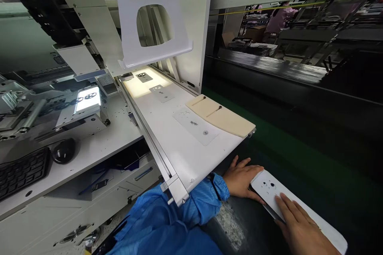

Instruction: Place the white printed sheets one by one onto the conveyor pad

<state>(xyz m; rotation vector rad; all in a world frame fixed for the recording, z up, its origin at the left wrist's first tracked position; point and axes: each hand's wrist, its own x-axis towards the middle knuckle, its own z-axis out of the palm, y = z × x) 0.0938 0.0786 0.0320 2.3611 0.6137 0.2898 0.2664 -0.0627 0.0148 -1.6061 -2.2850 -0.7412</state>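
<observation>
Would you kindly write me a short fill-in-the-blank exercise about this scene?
1. The person's visible sleeve is ____ in color.
2. Just right of the black keyboard in the picture lies a black computer ____.
3. The hand at the end of the white panel nearest its dark holes is the person's ____ one.

Missing words: blue; mouse; left.

The right hand [302, 223], cropped at the bottom edge, partly hides the white piece [277, 189].
</observation>
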